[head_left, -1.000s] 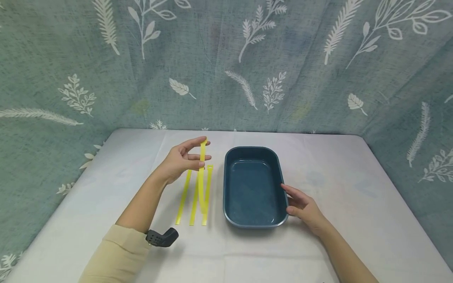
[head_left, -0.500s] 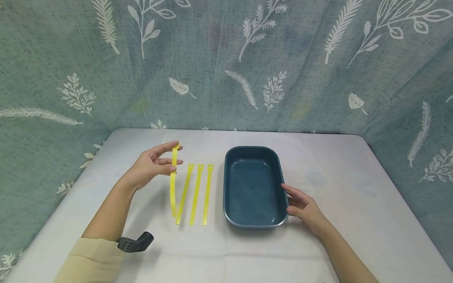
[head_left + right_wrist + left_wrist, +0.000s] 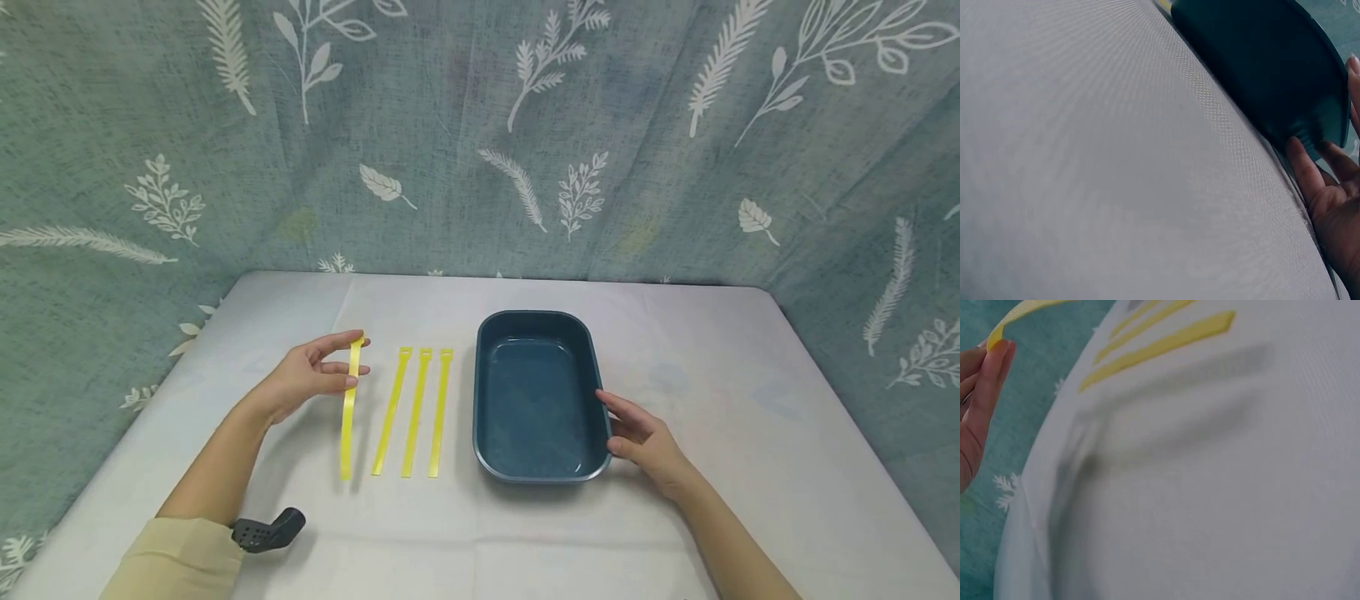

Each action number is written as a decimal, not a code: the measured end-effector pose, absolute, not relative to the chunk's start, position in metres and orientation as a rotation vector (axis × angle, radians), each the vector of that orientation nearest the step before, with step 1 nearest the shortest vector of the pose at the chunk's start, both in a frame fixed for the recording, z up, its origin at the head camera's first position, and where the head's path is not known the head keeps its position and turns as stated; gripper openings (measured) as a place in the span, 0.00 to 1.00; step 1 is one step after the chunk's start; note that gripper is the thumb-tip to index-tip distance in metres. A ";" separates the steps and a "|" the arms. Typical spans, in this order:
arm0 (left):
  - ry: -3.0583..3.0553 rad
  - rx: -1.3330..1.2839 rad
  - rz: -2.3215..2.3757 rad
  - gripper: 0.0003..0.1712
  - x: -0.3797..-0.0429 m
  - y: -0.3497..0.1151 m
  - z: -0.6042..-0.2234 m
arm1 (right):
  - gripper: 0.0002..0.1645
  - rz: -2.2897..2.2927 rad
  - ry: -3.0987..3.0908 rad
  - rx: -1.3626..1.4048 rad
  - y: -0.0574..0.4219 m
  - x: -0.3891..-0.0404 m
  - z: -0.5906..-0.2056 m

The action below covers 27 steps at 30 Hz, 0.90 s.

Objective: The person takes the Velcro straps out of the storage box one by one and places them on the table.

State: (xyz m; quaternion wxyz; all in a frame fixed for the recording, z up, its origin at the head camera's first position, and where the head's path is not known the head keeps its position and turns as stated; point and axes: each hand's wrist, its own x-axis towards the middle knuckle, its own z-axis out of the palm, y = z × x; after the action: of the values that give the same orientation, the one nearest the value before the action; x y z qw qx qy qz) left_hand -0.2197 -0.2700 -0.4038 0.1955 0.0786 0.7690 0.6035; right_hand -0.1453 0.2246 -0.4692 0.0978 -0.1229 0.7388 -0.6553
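Observation:
In the head view my left hand pinches a yellow cable tie near its head, between thumb and fingers. The tie hangs down to the left of several matching cable ties lying side by side on the white cloth. Its ridged strap shows at the top of the left wrist view, above the fingertips. My right hand rests against the right wall of a dark blue rectangular dish, fingers loosely bent, one fingertip at the rim. From the right wrist camera, fingertips touch the dish's outer wall.
A white cloth covers the table. Behind it hangs a grey-green curtain with white leaf prints. A black wrist device sits by the left sleeve. The dish stands just right of the row of cable ties.
My left hand has carried the cable tie leftward from over the row, then lowered it to the row's left. The right hand and the dish have stayed in place.

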 end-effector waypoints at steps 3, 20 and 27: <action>2.131 0.223 1.667 0.46 -0.224 -0.270 -0.412 | 0.37 -1.942 2.187 -0.359 0.225 -0.146 -0.469; 2.427 0.385 1.379 0.45 -0.248 -0.271 -0.445 | 0.36 -2.013 2.088 -0.446 0.228 -0.147 -0.473; 2.484 0.324 1.331 0.45 -0.250 -0.268 -0.452 | 0.37 -2.016 2.075 -0.434 0.227 -0.146 -0.471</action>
State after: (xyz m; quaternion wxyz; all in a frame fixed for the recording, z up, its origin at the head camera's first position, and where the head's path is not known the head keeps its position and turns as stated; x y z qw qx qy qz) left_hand -0.2500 -0.2678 -0.4524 0.1520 0.1129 0.8655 0.4638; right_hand -0.1458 0.2272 -0.4711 0.1077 -0.1476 0.7051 -0.6852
